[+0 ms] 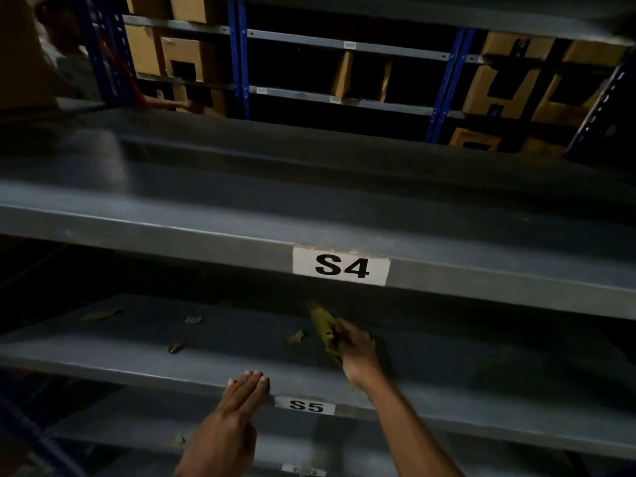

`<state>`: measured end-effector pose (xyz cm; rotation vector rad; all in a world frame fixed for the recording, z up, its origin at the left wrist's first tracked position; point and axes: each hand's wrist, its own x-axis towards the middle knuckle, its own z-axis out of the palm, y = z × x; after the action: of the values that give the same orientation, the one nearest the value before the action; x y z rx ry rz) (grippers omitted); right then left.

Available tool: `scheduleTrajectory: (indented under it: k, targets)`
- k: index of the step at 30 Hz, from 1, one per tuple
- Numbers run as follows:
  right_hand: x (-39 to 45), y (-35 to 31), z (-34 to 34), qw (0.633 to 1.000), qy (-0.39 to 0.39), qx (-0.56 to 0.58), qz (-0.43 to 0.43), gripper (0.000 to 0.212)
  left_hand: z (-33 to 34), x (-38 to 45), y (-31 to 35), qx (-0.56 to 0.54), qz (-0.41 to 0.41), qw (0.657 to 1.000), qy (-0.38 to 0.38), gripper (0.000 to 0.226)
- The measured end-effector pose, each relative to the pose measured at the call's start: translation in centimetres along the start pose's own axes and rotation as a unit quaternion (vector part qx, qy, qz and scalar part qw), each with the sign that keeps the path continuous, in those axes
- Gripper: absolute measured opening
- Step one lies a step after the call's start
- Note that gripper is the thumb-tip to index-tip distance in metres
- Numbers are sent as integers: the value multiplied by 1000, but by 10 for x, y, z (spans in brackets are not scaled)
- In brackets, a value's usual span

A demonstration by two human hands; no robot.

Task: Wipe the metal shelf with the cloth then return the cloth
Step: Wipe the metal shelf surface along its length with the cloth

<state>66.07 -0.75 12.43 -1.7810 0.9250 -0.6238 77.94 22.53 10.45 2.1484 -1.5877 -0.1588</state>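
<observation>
A grey metal shelf (144,342) labelled S5 runs across the lower half of the view. Several small brown scraps (296,337) lie on it. My right hand (358,352) reaches in over the shelf under the S4 shelf and is closed on a yellow-green cloth (325,330), which sticks out toward the back and left. My left hand (241,397) lies flat with its fingers together on the front edge of the S5 shelf, just left of the S5 label (306,406). It holds nothing.
The S4 shelf (206,201) hangs close above my right hand. Lower shelves show beneath S5. Behind stand blue-posted racks (241,63) with cardboard boxes (506,87). A person's arm (165,103) shows at the far upper left.
</observation>
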Motion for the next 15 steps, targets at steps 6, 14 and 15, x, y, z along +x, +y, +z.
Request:
scheduleTrajectory:
  k: [6,14,15]
  targets:
    - [10,-6,33,969,-117,-212,-49,38,0,2,-7,-2,14,1000,3,73]
    - [-41,-4,0,968,-243,-62,-16,28,-8,3,-18,-1,25,1000,-6,68]
    - [-45,-4,-3,976,-215,-31,-13,28,-9,3,-24,13,19,1000,-6,68]
